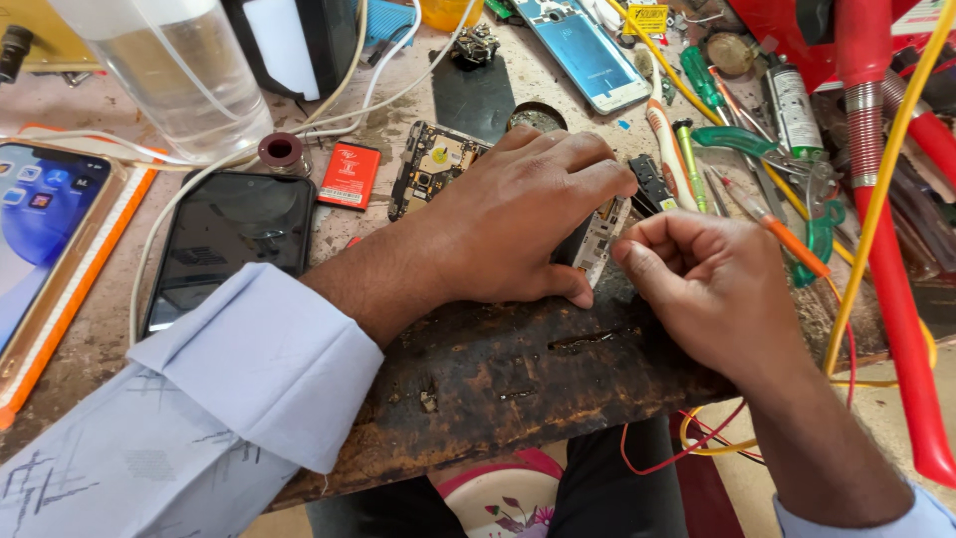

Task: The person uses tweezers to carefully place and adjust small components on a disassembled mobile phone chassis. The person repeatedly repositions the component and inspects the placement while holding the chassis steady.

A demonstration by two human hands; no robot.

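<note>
Right now my left hand [518,214] lies flat, palm down, over a small phone part [597,239] at the middle of the dark, stained work board [518,369], its fingers curled around the part's far side and the thumb pressed against the near edge. Only the pale right end of the part shows between my two hands, so I cannot tell its full shape. My right hand [712,289] is closed into a loose fist just right of it, pinching a thin tool with an orange handle [792,244] that sticks out to the far right; I cannot see the tip.

Just beyond my left hand lies a bare circuit board [430,164], and left of that a small red battery [349,174]. Further left, a black phone [227,249] lies with its screen dark, and at the left edge another phone [35,214] shows a lit blue screen. A clear plastic jar [169,70] stands at the far left. On the far side, a blue phone back [588,50] lies flat. To the right, screwdrivers [687,159] and green-handled pliers [787,169] are piled together, with a yellow cable [886,199] running across them.
</note>
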